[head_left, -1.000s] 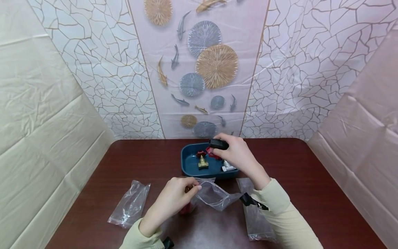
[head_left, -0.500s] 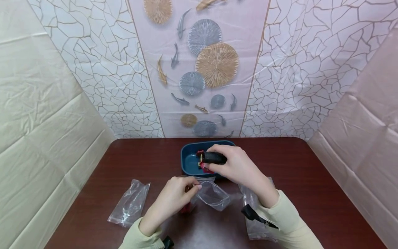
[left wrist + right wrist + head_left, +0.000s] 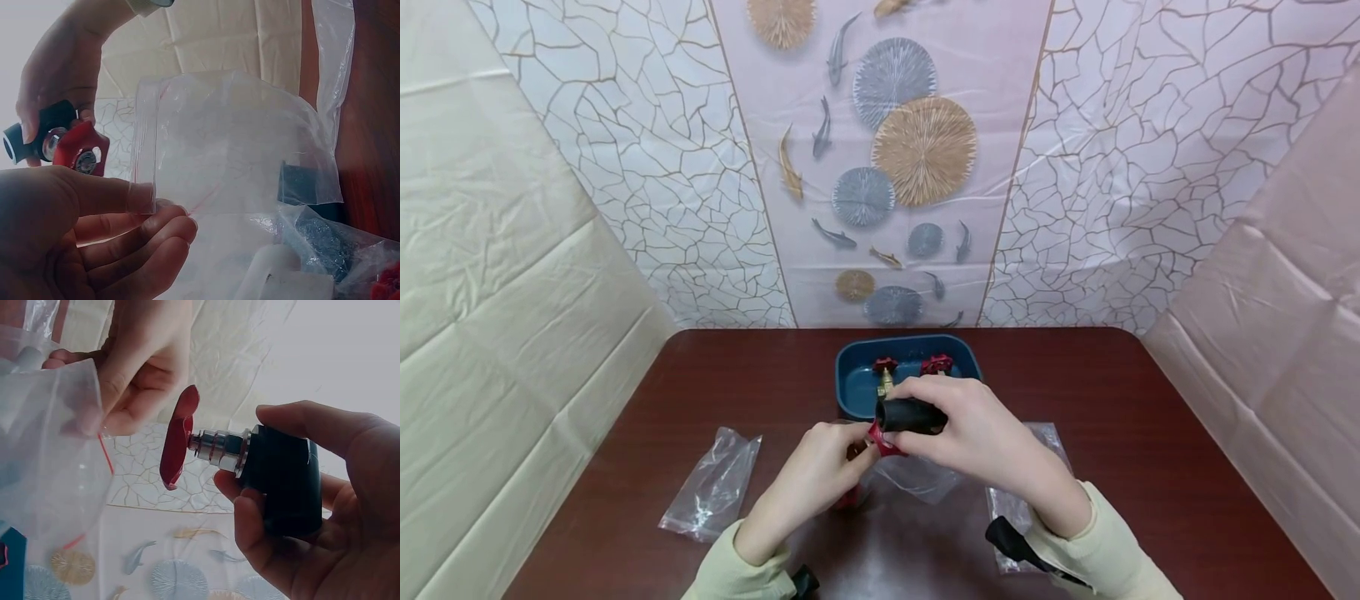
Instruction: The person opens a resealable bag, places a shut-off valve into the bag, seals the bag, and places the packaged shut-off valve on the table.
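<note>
My right hand point(image 3: 981, 425) grips a black-bodied valve point(image 3: 284, 478) with a silver neck and a red handwheel point(image 3: 178, 437). The valve is over the mouth of a clear zip bag point(image 3: 212, 137), its handwheel turned toward my left hand point(image 3: 820, 467). That hand pinches the bag's rim between thumb and fingers. In the left wrist view, a white pipe-like piece point(image 3: 275, 275) and something red point(image 3: 389, 284) show low by the bag. Behind the hands, a blue tray point(image 3: 853, 383) holds a brass valve point(image 3: 886, 379) with a red handwheel and another red-wheeled valve point(image 3: 937, 364).
A clear plastic bag point(image 3: 711, 487) lies flat on the dark red-brown table point(image 3: 760, 375) to the left. Another clear bag point(image 3: 1048, 437) lies to the right, partly under my right forearm. Patterned cloth stands behind the table, with plain cloth at both sides.
My right hand has carried the black valve from over the tray toward me, down to the bag's mouth by my left hand. The left hand has stayed in place, pinching the bag.
</note>
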Available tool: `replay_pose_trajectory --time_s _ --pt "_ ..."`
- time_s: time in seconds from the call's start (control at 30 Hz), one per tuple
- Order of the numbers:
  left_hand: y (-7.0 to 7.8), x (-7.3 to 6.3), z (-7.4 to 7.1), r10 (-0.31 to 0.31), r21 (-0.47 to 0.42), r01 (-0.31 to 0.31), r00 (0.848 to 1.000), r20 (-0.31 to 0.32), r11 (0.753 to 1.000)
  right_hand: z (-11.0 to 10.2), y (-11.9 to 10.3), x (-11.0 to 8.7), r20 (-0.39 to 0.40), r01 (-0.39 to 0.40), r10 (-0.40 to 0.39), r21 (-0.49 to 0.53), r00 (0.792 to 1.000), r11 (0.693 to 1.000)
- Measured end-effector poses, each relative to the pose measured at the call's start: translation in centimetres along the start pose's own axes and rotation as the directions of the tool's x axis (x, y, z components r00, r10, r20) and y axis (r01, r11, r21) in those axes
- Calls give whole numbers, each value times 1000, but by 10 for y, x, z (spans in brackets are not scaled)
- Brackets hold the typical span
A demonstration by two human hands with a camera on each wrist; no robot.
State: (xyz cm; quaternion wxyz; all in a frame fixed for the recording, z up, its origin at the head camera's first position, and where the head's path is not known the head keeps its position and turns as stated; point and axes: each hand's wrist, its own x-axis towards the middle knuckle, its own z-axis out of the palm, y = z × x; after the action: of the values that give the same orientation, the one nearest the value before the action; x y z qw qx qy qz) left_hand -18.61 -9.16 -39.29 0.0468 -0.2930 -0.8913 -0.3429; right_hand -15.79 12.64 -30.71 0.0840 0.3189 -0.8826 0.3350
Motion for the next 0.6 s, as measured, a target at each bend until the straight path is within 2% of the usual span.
replay_pose_trajectory --time_s 0.23,0.43,0.6 --pt "0 1 1 -9 -3 9 1000 11 1000 7 6 -5 64 -47 45 32 997 998" --pt "2 1 1 -23 -11 23 1000 19 1000 14 12 -11 125 -59 54 34 991 998" --pt "2 0 1 -12 -12 12 1000 10 1000 19 14 -17 158 -76 69 37 985 996"
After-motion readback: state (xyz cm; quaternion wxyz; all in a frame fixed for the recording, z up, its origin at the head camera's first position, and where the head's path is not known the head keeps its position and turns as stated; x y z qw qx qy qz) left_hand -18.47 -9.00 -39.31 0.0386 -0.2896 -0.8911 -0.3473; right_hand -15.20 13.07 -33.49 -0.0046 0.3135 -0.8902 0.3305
